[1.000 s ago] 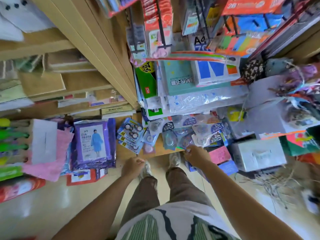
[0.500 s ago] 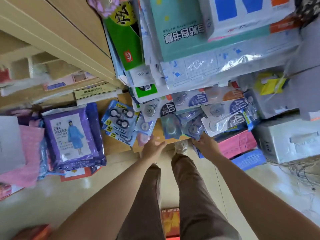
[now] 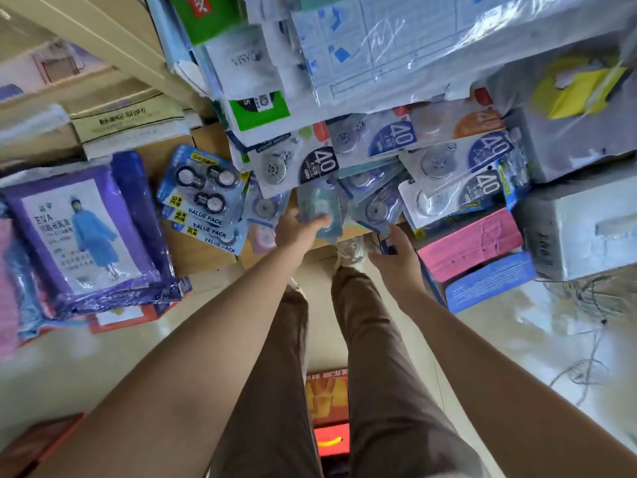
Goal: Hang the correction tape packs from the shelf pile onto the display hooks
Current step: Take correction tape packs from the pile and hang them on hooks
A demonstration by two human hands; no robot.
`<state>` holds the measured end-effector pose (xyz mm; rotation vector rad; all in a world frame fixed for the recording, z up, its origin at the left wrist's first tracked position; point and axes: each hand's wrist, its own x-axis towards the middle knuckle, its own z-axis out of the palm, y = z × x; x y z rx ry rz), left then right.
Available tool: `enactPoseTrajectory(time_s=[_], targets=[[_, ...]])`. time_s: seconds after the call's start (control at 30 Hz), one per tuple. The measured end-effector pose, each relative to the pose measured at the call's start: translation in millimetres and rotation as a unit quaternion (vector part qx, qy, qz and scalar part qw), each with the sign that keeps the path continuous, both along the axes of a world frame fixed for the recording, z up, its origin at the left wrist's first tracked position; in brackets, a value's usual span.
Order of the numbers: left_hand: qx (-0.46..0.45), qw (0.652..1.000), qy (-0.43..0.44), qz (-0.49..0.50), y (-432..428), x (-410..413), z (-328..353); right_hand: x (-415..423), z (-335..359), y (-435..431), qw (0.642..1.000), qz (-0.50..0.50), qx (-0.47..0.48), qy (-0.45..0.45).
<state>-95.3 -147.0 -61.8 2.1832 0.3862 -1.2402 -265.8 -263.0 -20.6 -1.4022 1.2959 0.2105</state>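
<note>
A loose pile of correction tape packs (image 3: 406,167) lies on the low wooden shelf, several of them white cards marked "40". My left hand (image 3: 296,229) grips a pale teal correction tape pack (image 3: 319,205) at the front of the pile. My right hand (image 3: 393,257) holds the lower edge of a blue-tinted pack (image 3: 375,210) beside it. A stack of blue "VALUE PACK" tape packs (image 3: 203,201) lies to the left on the shelf. No display hooks show in this view.
A purple raincoat package (image 3: 86,229) lies at the left. Pink and blue flat boxes (image 3: 475,250) and a white box (image 3: 579,232) sit at the right. Hanging plastic-wrapped stationery (image 3: 379,46) overhangs the pile. Loose wires (image 3: 586,305) lie on the floor at right.
The view dropped and closed in on the pile. My left hand rose from the shelf edge and closed on the teal pack; my right hand shifted onto the blue-tinted pack.
</note>
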Motion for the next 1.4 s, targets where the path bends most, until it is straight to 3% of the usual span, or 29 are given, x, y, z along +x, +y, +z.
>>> enactPoseTrajectory(time_s=[0.1, 0.17, 0.4, 0.67, 0.73, 0.9, 1.13, 1.4], targets=[[0.018, 0.999, -0.031, -0.008, 25.2, 11.3, 17.0, 4.5, -6.5, 11.6, 0.985, -0.089, -0.125, 0.074], [0.019, 0.999, -0.039, -0.030, 44.1, 16.3, 26.9, 12.1, -5.3, 21.6, 0.976, -0.120, -0.152, 0.098], [-0.001, 0.997, -0.050, -0.065, 97.1, 17.4, 52.4, 57.0, -35.9, 49.4, 0.990, -0.044, 0.055, 0.126], [-0.041, 0.995, -0.083, -0.034, 133.3, 4.8, 76.3, 105.6, -50.9, 55.1, 0.978, -0.164, 0.071, 0.105], [-0.036, 0.994, -0.092, -0.045, 138.2, 4.4, 80.6, 109.4, -50.3, 55.5, 0.979, -0.147, 0.086, 0.115], [-0.037, 0.993, -0.101, -0.050, 143.9, 8.0, 91.9, 95.7, -33.1, 59.2, 0.983, 0.034, 0.104, 0.146], [-0.068, 0.990, -0.111, -0.060, 141.6, 14.4, 132.9, 46.7, 26.9, 60.8, 0.978, 0.135, 0.094, 0.125], [-0.107, 0.969, -0.169, -0.144, 113.9, 36.8, 238.8, 62.9, 159.5, 16.8, 0.993, 0.115, -0.008, 0.025]])
